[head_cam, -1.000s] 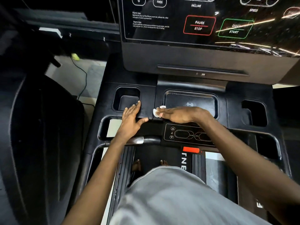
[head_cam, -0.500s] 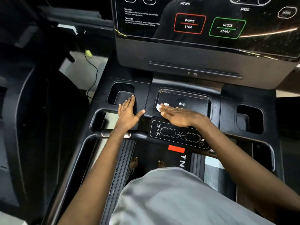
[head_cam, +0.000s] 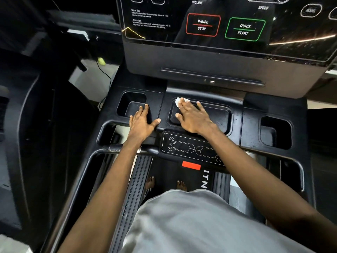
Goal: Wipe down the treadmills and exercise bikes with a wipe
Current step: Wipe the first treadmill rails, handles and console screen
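I stand on a black treadmill and look down at its console tray [head_cam: 253,110]. My right hand [head_cam: 193,117] lies flat in the shallow centre recess, pressing a small white wipe [head_cam: 177,102] that shows only past the fingertips at the recess's far left corner. My left hand [head_cam: 141,123] rests flat and empty, fingers spread, on the ledge beside the left cup holder [head_cam: 131,105]. Below my right wrist sits the small incline and speed keypad [head_cam: 189,147].
The big touch display [head_cam: 218,21] with PAUSE/STOP and QUICK START buttons rises just behind the tray. A right cup holder [head_cam: 275,132] and the front handlebar [head_cam: 118,147] frame the tray. Another dark machine [head_cam: 45,143] stands to the left, with a cable [head_cam: 105,77] on the pale floor.
My right hand slid the wipe from the tray's left ledge into the centre recess and up to its far left corner. My left hand stayed on the ledge by the left cup holder.
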{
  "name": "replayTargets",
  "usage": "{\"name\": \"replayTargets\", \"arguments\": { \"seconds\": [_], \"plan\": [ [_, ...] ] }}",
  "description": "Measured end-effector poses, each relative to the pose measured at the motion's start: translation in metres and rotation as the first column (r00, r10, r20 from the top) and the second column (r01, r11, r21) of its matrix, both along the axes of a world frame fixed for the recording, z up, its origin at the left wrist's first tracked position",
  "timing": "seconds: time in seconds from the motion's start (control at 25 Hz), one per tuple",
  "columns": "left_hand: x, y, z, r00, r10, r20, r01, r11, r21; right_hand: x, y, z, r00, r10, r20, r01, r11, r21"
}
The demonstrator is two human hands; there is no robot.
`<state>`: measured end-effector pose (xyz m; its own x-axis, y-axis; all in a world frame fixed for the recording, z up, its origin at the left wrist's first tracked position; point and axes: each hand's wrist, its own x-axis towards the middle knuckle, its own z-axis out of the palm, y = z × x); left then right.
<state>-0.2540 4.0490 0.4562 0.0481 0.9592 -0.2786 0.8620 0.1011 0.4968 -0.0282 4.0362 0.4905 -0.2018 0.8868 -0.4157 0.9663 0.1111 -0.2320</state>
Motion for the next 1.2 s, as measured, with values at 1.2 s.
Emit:
{"name": "replayTargets", "arguments": {
  "seconds": [1.2],
  "plan": [
    [0.007, 0.001, -0.002, 0.951, -0.214, 0.223, 0.189, 0.974, 0.125, 0.046, -0.036, 0.035, 0.978, 0.021, -0.208, -0.09, 0.941, -0.327]
  ]
}}
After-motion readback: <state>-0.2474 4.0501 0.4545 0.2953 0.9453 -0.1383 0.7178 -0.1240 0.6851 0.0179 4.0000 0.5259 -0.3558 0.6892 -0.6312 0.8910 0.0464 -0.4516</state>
